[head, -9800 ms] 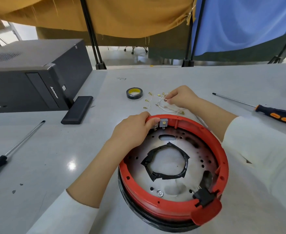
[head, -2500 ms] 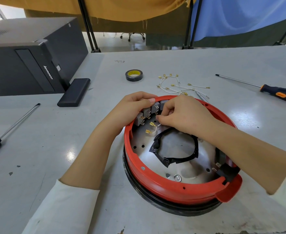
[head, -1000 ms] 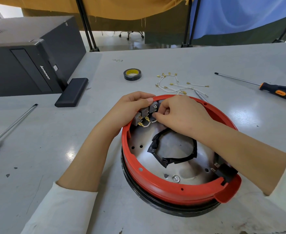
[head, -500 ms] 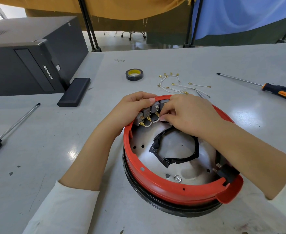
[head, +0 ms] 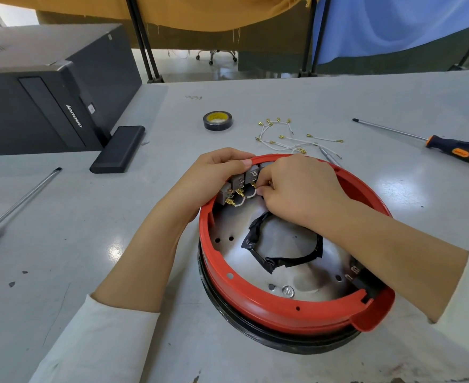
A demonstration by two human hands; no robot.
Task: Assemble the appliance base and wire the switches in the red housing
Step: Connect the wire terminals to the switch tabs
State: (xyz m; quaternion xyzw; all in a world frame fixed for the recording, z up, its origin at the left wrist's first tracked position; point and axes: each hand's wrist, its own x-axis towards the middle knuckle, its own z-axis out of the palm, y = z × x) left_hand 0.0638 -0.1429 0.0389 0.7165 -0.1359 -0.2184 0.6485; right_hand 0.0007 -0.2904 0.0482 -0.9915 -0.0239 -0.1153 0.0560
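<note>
The red housing (head: 269, 305) sat on the grey desk (head: 89, 230) near the middle of the view, a round ring resting on a black base ring (head: 255, 333), with a shiny metal plate (head: 296, 272) inside it and a torn loop of black tape (head: 280, 258) lying on that plate. At the far left of the ring's inner wall stood a row of grey switches (head: 238, 181), their brass terminals joined by short white wires (head: 248, 196).

The left hand (head: 214, 178) gripped the far rim of the housing, fingers curled over the edge just above the switches. The right hand (head: 299, 189) reached in from the right, its fingers drawn together and pinching a wire end at the right-most visible switch; exactly what lay between the fingertips could not be told. Both forearms were bare below white sleeves (head: 95, 341).

On the desk beyond the housing lay a loose bundle of spare wires (head: 291, 138) with brass ends, and to its left a roll of black tape (head: 217, 121) with a yellow core. An orange-and-black screwdriver (head: 448, 147) lay at the far right. A second screwdriver (head: 20, 200) lay at the left edge. A black computer case (head: 48, 92) stood at the far left, with a flat black block (head: 118, 148) beside it
</note>
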